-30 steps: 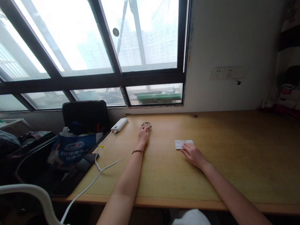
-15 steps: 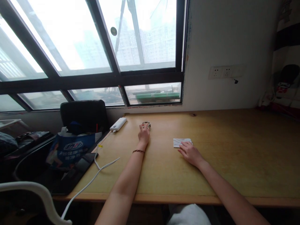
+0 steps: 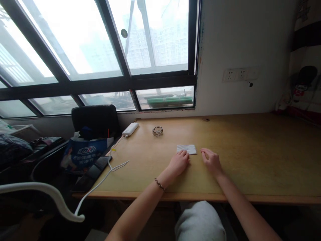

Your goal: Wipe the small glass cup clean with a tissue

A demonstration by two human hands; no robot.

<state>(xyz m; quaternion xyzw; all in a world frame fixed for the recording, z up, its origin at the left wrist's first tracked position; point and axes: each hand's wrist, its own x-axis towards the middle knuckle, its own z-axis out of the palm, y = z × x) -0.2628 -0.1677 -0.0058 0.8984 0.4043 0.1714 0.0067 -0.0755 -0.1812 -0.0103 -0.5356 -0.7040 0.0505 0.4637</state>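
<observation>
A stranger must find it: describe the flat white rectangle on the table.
Look at the wooden table by the window. Near its middle, find the flat white rectangle, with the left hand at its near edge and the right hand beside it, apart. It looks thinner than the white power bank and, unlike it, has no cable.
</observation>
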